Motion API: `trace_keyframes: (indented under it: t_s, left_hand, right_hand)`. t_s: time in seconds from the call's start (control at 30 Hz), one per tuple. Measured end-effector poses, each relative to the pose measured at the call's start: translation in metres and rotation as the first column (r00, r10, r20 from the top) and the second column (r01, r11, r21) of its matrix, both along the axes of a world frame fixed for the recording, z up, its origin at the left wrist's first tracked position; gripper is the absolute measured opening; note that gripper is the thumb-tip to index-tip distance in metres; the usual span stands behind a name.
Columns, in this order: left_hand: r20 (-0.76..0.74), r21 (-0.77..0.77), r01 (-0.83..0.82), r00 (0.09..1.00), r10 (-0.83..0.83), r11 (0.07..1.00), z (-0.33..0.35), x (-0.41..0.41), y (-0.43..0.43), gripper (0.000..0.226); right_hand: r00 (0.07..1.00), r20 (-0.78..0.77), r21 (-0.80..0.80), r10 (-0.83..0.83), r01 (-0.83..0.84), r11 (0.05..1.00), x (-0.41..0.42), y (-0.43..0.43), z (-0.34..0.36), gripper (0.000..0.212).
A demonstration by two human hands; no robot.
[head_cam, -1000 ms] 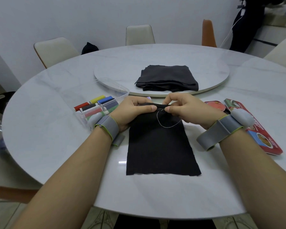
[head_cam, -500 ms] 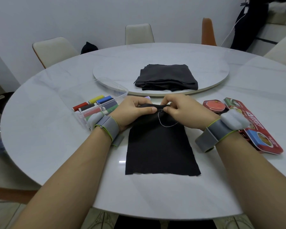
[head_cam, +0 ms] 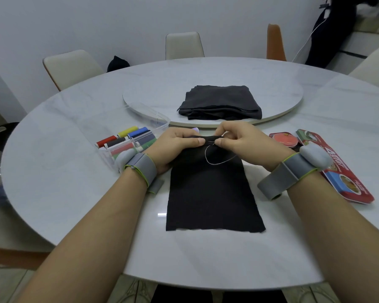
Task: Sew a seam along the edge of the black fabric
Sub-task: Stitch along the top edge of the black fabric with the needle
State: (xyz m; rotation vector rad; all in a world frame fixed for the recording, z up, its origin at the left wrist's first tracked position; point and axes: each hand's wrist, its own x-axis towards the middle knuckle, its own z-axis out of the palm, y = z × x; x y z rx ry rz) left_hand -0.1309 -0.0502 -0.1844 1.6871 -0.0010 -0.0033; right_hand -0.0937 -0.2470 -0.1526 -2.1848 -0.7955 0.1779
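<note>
A rectangle of black fabric lies on the white round table in front of me, its far edge lifted and folded between my hands. My left hand grips that far edge, thumb on top. My right hand pinches a thin needle at the same edge, just right of my left thumb. A pale thread loops from the needle down over the cloth. Both wrists wear grey bands.
A clear plastic box of coloured thread spools stands left of my left hand. A red sewing-kit tin and red discs lie to the right. Folded dark cloth sits on the turntable. Chairs ring the table.
My hands stay at the fabric's far edge. The right hand has shifted slightly and the thread loop has changed shape, first shrinking, then spreading wider again.
</note>
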Motion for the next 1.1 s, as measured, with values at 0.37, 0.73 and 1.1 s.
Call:
trace_keyframes:
  t_s: [0.37, 0.73, 1.1]
  left_hand:
    - [0.021, -0.146, 0.077, 0.997, -0.075, 0.986, 0.010, -0.012, -0.003, 0.025]
    - [0.013, -0.215, 0.138, 0.990, -0.138, 0.967, 0.011, -0.017, -0.009, 0.021]
    - [0.063, -0.318, 0.066, 0.997, -0.048, 0.946, 0.012, -0.012, -0.004, 0.020]
  right_hand:
    - [0.921, -0.383, 0.378, 0.071, 0.086, 0.922, -0.010, 0.009, 0.004, 0.019]
    - [0.997, -0.070, 0.516, 0.018, 0.021, 0.857, -0.018, 0.021, -0.007, 0.018]
    - [0.978, 0.187, 0.332, -0.089, 0.022, 0.943, -0.017, 0.013, -0.004, 0.019]
